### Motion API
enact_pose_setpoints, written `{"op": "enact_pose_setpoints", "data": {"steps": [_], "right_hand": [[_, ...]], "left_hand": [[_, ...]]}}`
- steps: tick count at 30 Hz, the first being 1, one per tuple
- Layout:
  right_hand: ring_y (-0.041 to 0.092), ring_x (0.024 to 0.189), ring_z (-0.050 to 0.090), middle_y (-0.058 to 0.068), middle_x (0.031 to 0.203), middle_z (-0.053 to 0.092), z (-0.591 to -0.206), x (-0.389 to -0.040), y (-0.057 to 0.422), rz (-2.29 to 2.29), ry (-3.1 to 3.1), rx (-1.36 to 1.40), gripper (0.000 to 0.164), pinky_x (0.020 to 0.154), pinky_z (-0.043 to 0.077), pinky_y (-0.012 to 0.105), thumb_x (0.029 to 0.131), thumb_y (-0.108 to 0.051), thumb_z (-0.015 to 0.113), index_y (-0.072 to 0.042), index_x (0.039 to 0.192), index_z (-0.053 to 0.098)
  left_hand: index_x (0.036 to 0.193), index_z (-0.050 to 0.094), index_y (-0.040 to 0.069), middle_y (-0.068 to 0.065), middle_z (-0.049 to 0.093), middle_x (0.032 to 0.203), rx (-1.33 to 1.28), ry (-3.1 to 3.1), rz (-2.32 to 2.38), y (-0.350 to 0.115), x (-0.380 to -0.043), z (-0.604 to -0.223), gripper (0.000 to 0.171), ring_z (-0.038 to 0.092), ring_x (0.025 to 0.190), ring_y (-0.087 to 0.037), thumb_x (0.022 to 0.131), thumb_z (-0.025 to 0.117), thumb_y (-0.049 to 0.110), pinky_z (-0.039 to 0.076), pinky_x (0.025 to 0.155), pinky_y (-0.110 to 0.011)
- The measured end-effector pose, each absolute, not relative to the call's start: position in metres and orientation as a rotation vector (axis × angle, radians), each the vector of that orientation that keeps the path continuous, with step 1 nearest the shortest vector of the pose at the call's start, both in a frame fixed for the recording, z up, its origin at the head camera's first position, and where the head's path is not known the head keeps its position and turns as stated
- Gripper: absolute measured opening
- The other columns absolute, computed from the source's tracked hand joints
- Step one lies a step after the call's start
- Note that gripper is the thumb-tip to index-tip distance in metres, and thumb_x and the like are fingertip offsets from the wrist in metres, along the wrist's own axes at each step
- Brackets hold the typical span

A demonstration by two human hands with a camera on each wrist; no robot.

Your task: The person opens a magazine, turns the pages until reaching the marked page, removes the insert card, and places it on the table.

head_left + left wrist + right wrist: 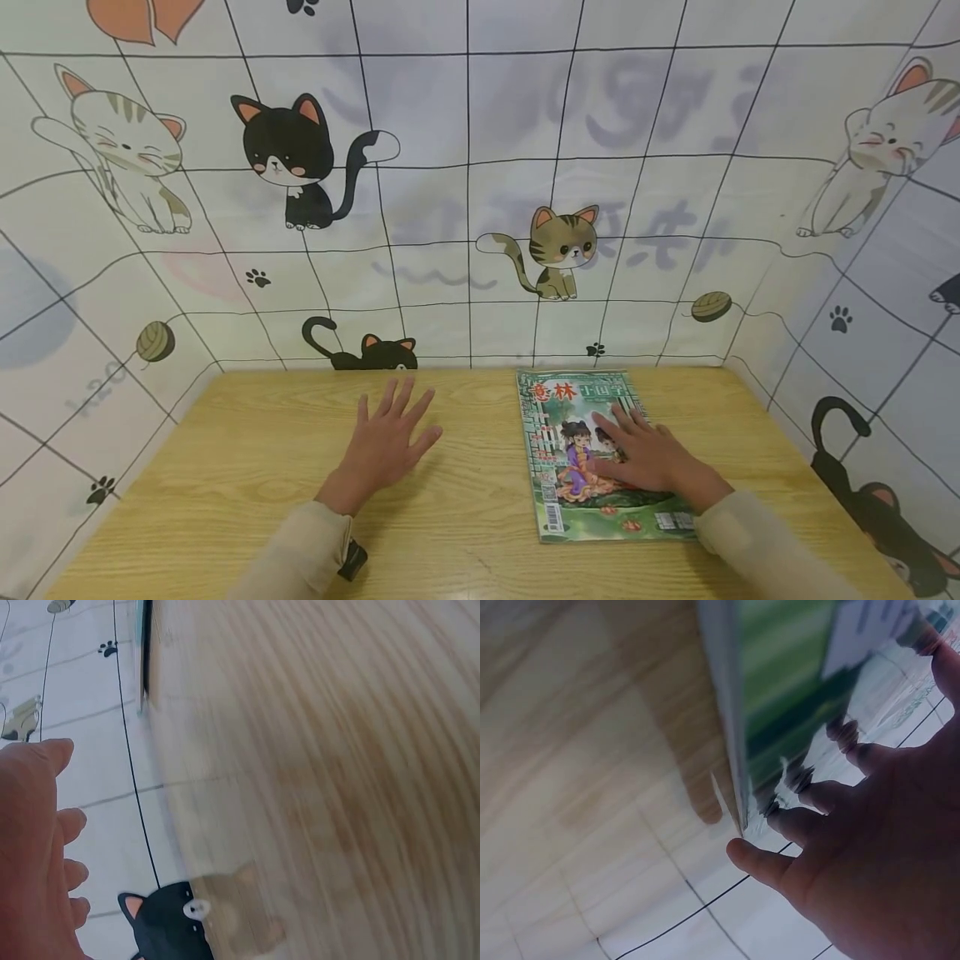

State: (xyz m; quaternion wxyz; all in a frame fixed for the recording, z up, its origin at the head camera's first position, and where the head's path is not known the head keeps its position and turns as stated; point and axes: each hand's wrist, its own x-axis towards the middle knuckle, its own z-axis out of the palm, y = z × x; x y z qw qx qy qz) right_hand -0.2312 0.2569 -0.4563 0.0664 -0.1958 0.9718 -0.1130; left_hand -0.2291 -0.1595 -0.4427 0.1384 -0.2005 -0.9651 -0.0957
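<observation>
A magazine (540, 492) with a green illustrated cover lies face up on the right half of the wooden table. My right hand (648, 454) is spread over the cover, fingers straight. In the right wrist view the fingertips of the right hand (877, 817) are right at the glossy cover, and the little finger reaches past the magazine's edge (731, 720). To the left, my left hand (386, 446) is spread with straight fingers over bare tabletop, holding nothing. The left wrist view shows the left hand (34, 840) close above the wood, with the magazine's edge (141, 652) farther off.
The wooden table (465, 500) runs back to a fabric wall (427, 200) printed with cartoon cats and a black grid. Similar fabric encloses the left and right sides. A dark strap (352, 560) shows at the left sleeve.
</observation>
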Motion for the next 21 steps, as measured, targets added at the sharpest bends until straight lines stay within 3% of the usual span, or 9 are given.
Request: {"op": "enact_pose_setpoints", "data": {"steps": [7,21], "right_hand": [[0.056,0.142,0.020,0.030,0.159,0.019,-0.455,-0.231,0.246,-0.348,2.918,-0.608,0.084,0.104,0.021,0.076,0.094,-0.062,0.053,-0.009,0.156,0.032],[0.058,0.141,0.020,0.033,0.157,0.021,-0.455,-0.228,0.222,-0.334,2.909,-0.569,0.085,0.104,0.023,0.075,0.093,-0.063,0.052,-0.009,0.156,0.032]], "left_hand": [[0.151,0.044,0.018,-0.015,0.028,0.161,-0.627,-2.847,-0.316,-0.141,-0.228,-0.440,0.060,0.021,0.149,-0.038,0.101,0.045,0.051,0.014,0.109,-0.074],[0.153,0.041,0.019,-0.013,0.028,0.162,-0.844,-2.905,-0.292,-0.095,-0.224,-0.443,0.062,0.023,0.148,-0.037,0.101,0.045,0.052,0.019,0.110,-0.071]]}}
